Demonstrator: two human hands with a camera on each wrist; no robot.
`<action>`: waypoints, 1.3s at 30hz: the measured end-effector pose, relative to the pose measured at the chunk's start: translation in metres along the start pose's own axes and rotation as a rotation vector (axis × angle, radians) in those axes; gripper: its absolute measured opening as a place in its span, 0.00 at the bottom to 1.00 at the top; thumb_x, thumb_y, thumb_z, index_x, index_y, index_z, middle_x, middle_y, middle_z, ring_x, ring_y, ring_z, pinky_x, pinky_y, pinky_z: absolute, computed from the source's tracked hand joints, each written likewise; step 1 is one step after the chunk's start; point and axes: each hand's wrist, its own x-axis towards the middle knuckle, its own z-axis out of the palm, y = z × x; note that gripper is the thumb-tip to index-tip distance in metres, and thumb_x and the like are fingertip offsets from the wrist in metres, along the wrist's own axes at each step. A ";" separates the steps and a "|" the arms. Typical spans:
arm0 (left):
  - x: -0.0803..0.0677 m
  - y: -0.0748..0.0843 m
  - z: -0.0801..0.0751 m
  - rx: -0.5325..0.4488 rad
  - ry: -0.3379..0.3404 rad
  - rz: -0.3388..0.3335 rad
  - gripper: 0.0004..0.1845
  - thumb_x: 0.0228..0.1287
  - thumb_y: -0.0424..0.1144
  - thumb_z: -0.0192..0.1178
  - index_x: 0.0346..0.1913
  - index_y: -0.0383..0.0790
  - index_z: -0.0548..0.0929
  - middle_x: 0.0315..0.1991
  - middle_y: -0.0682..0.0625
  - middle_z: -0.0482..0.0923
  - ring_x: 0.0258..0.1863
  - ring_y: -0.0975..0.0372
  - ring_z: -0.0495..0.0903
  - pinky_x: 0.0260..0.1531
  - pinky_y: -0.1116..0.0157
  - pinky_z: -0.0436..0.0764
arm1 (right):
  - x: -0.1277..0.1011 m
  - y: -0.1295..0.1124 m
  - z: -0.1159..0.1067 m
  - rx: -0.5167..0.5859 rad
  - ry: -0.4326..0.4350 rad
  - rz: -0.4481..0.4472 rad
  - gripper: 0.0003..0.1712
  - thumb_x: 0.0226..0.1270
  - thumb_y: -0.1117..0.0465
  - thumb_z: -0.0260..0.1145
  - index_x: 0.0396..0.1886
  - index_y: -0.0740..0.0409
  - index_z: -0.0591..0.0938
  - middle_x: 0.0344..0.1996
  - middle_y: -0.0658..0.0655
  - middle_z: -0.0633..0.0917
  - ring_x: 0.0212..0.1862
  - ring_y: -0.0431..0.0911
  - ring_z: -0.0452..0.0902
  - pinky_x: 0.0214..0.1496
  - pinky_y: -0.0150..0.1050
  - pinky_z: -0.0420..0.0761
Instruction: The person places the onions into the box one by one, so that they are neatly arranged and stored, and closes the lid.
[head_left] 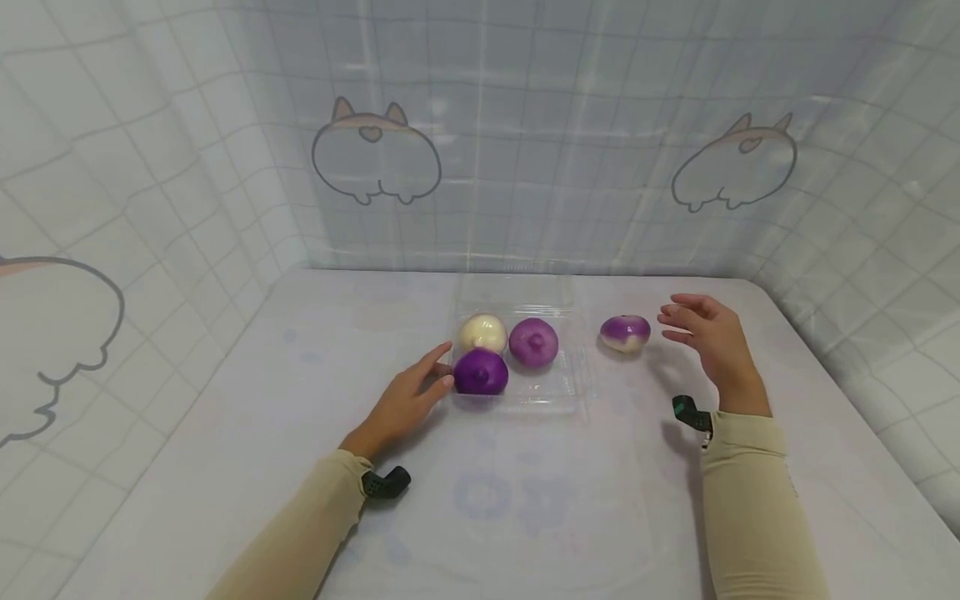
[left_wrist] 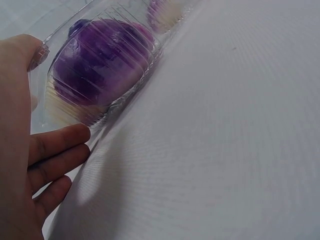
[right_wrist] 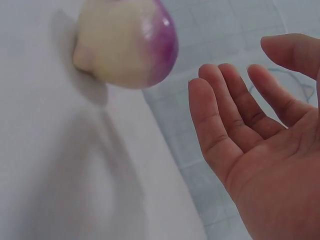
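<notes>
A clear plastic clamshell box (head_left: 543,385) lies with its lid folded back on the table. Inside sit a white onion (head_left: 482,333), a light purple onion (head_left: 534,342) and a dark purple onion (head_left: 481,372), all glossy. My left hand (head_left: 411,393) is at the box's left side, thumb right at its rim (left_wrist: 46,50) and the other fingers loosely extended. To the right of the box, a purple-and-white onion (head_left: 626,332) rests on its side. My right hand (head_left: 708,337) hovers just right of it, palm toward it, fingers gently bent and holding nothing (right_wrist: 270,135).
The white table (head_left: 585,517) has faint printed marks. Tile-patterned sheeting (head_left: 525,167) with cartoon drawings rises behind it and at both sides. The box's transparent lid (head_left: 515,290) reaches toward the back edge. A small black device (head_left: 386,482) is strapped at each wrist.
</notes>
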 end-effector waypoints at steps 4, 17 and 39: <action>0.000 0.001 0.000 -0.003 0.002 0.005 0.33 0.77 0.52 0.53 0.79 0.49 0.60 0.56 0.48 0.82 0.63 0.52 0.75 0.66 0.44 0.66 | 0.002 0.009 -0.002 -0.050 0.007 0.027 0.21 0.73 0.54 0.66 0.59 0.60 0.75 0.50 0.55 0.83 0.49 0.44 0.84 0.47 0.34 0.83; -0.001 -0.001 0.001 -0.002 -0.002 -0.003 0.32 0.77 0.51 0.53 0.79 0.53 0.59 0.56 0.49 0.82 0.64 0.53 0.74 0.67 0.45 0.66 | 0.008 0.029 0.003 -0.119 -0.075 0.130 0.33 0.75 0.51 0.63 0.68 0.67 0.68 0.59 0.60 0.75 0.54 0.41 0.78 0.56 0.40 0.80; 0.000 0.001 0.000 -0.004 -0.003 0.001 0.32 0.77 0.50 0.53 0.79 0.51 0.59 0.56 0.48 0.82 0.63 0.52 0.75 0.67 0.46 0.65 | 0.009 0.036 0.014 -0.377 -0.159 0.138 0.47 0.74 0.38 0.57 0.79 0.62 0.56 0.69 0.69 0.69 0.64 0.57 0.69 0.68 0.48 0.67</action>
